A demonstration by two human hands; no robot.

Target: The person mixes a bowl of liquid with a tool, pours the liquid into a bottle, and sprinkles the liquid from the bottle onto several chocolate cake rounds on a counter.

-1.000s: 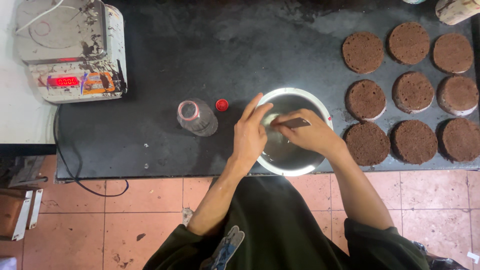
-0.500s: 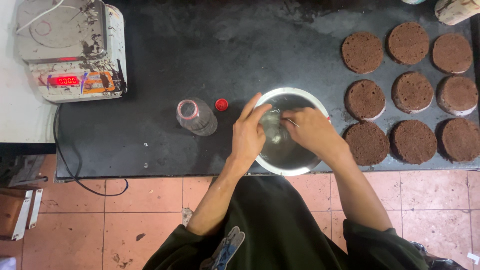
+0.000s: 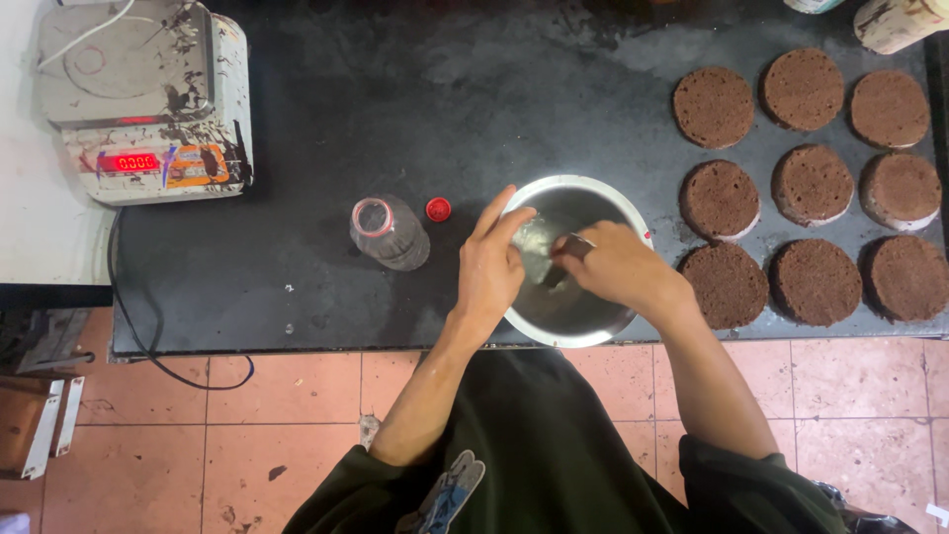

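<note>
Stirring right hand [image 3: 615, 269] shifted bowlward [image 3: 524, 194]

Head camera looking straight down over the worktop [image 3: 297, 297].
It is taking in the whole dark surface from above, with tiled floor [image 3: 247, 435] showing below.

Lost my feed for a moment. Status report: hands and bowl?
Left hand steadying metal bowl at its left rim. Right hand over bowl, gripping a small utensil. Open bottle and red cap left of bowl, apart.
</note>
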